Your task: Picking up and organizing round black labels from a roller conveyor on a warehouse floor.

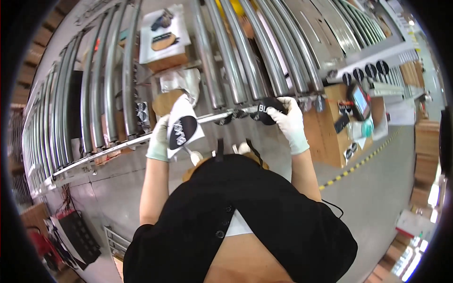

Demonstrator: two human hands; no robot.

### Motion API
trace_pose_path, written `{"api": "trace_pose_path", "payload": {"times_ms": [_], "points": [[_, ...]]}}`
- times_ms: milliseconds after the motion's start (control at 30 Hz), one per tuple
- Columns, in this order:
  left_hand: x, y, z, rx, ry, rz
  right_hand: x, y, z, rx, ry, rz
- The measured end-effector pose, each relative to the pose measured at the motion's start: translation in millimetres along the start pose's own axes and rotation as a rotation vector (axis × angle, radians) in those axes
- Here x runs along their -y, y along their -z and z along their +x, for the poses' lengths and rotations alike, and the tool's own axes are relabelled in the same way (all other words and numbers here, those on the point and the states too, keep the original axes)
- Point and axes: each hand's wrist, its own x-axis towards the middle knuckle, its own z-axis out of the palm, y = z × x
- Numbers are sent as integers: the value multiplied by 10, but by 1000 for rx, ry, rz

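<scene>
My left hand (159,137), in a white glove, is closed on the edge of a white backing sheet (189,109). A black round sticker (183,129) with white lettering lies on that sheet. Just beyond it, a brown round piece (165,102) and crumpled clear plastic (189,81) sit by the rollers. With gloved fingers pinched, my right hand (292,123) holds another black round sticker (269,109) by its right side, at the conveyor's near rail. Smaller dark stickers (225,119) cling to the rail left of it.
A roller conveyor (236,61) runs across in front of me. On it stands a carton (165,62) with a white printed top. To the right, a cardboard box (317,129) bears a handheld scanner (360,101) and tape. Yellow-black tape (351,166) crosses the floor.
</scene>
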Motion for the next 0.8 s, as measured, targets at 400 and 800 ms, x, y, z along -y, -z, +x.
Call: {"api": "trace_pose_path", "payload": {"times_ms": [400,800], "points": [[42,272,452,182,42,-11,-594,14,-379,-61,-209,-1],[124,59,269,100,121,-137,-585,-20,-250,-69,-277,66]]}}
